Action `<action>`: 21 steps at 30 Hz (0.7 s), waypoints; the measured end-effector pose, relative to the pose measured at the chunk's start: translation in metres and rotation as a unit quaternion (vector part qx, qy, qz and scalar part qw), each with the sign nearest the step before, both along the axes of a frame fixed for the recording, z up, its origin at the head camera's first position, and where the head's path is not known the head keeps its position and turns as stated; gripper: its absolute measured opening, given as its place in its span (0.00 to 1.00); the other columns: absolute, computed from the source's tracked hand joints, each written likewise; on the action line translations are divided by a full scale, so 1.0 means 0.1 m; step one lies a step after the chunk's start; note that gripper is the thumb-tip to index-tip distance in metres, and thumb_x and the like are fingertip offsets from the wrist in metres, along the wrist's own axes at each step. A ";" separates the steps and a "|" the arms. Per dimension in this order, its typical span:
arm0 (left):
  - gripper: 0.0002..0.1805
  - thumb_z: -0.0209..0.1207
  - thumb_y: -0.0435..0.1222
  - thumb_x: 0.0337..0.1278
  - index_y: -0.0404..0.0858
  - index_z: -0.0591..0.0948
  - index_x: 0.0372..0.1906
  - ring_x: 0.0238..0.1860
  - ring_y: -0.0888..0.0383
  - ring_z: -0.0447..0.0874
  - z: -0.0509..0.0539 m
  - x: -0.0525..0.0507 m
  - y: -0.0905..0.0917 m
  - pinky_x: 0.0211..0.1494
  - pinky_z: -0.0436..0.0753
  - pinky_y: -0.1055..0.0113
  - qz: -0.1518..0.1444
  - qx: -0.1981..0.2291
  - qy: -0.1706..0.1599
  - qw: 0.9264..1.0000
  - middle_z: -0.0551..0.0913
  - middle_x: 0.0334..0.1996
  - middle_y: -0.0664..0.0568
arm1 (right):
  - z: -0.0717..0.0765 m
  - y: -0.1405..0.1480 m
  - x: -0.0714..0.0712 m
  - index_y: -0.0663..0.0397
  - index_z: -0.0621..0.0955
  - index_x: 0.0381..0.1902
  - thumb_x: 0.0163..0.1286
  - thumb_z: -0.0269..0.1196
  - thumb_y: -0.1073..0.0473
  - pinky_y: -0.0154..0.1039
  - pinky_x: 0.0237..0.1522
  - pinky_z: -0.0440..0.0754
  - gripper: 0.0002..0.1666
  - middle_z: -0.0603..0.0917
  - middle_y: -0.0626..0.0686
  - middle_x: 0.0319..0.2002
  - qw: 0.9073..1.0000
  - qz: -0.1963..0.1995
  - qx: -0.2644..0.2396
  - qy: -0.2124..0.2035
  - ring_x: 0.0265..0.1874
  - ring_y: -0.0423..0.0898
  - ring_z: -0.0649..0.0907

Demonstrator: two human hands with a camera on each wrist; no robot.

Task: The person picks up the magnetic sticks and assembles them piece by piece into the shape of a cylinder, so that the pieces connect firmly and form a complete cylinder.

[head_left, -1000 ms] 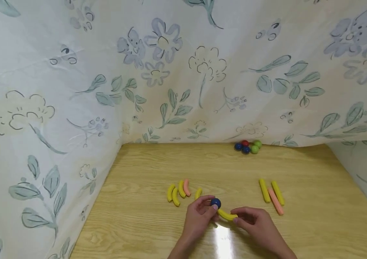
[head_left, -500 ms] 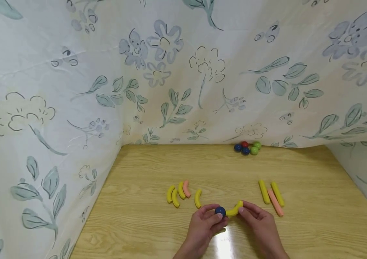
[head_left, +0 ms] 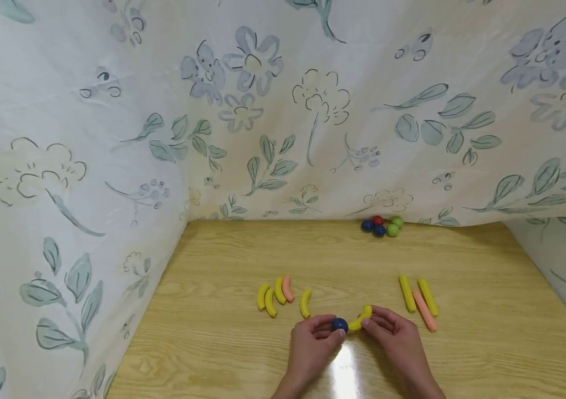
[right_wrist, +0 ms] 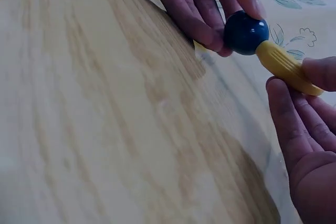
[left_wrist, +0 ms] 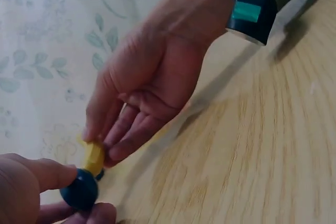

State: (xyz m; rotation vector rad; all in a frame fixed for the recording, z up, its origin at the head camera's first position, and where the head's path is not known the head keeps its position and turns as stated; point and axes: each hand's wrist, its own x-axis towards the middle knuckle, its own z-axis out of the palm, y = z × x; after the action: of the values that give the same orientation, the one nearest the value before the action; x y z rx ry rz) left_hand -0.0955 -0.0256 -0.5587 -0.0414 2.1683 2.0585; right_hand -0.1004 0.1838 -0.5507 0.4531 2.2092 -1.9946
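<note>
My left hand (head_left: 310, 346) holds a shiny dark blue ball (head_left: 340, 325) between thumb and fingers, just above the table near its front. In my right hand (head_left: 398, 339) a curved yellow piece (right_wrist: 283, 66), ridged along its length, is pinched between thumb and fingertips. One end of this piece meets the side of the ball; whether they are joined cannot be told. Its other end tilts up and away in the head view. In the left wrist view the ball (left_wrist: 80, 190) and yellow piece (left_wrist: 94, 157) also touch, with a small dark blue bit behind them.
Several curved yellow pieces (head_left: 269, 303) and a curved pink one (head_left: 287, 288) lie left of centre. A lone curved yellow piece (head_left: 305, 303) is near my left hand. Straight yellow sticks (head_left: 407, 293) and a pink stick (head_left: 424, 310) lie right. Coloured balls (head_left: 379, 230) sit by the floral cloth (head_left: 263, 166).
Both hands have shifted slightly, the left one to the right. The yellow piece has turned so that its free end now points up and away. The ball stays in my left hand.
</note>
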 end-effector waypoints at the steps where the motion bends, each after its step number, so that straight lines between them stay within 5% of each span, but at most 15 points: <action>1: 0.19 0.77 0.34 0.59 0.35 0.91 0.55 0.43 0.62 0.93 0.01 0.00 0.00 0.47 0.89 0.74 -0.004 -0.006 0.002 1.000 0.95 0.44 0.50 | 0.00 0.01 0.00 0.62 0.81 0.71 0.74 0.75 0.58 0.30 0.48 0.89 0.31 0.93 0.54 0.50 1.000 0.001 0.006 -0.001 0.45 0.37 0.91; 8: 0.22 0.76 0.40 0.64 0.33 0.90 0.58 0.47 0.58 0.95 0.13 0.01 -0.22 0.48 0.91 0.71 -0.030 -0.054 0.007 0.998 0.94 0.50 0.44 | -0.03 0.08 -0.04 0.65 0.83 0.68 0.75 0.74 0.58 0.29 0.46 0.88 0.28 0.94 0.56 0.50 0.999 0.025 0.046 -0.005 0.44 0.37 0.92; 12: 0.23 0.72 0.37 0.70 0.27 0.86 0.63 0.52 0.54 0.95 0.23 -0.02 -0.58 0.53 0.91 0.69 -0.067 0.018 -0.016 0.997 0.91 0.56 0.35 | -0.04 0.12 -0.06 0.68 0.82 0.68 0.76 0.73 0.60 0.31 0.46 0.90 0.28 0.94 0.57 0.49 0.999 0.029 0.038 -0.021 0.44 0.42 0.93; 16: 0.29 0.69 0.34 0.74 0.20 0.77 0.71 0.57 0.49 0.94 0.35 -0.05 -1.04 0.60 0.91 0.61 -0.091 0.109 -0.059 0.988 0.85 0.63 0.28 | -0.01 0.13 -0.07 0.71 0.80 0.69 0.77 0.71 0.64 0.35 0.47 0.91 0.27 0.94 0.58 0.48 0.999 0.026 0.008 -0.033 0.44 0.49 0.94; 21: 0.33 0.64 0.34 0.80 0.19 0.68 0.77 0.66 0.42 0.88 0.46 -0.09 -1.65 0.67 0.88 0.58 -0.103 0.120 -0.094 0.983 0.79 0.70 0.26 | -0.01 0.14 -0.09 0.74 0.79 0.69 0.77 0.70 0.66 0.37 0.47 0.92 0.27 0.94 0.59 0.47 0.999 0.034 -0.011 -0.033 0.43 0.50 0.95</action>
State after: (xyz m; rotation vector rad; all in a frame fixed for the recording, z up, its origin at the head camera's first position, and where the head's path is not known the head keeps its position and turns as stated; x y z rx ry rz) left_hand -0.1045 -0.1904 -0.5131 0.0143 1.7267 2.0873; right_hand -0.1095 0.1983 -0.5518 0.4281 2.1330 -1.9378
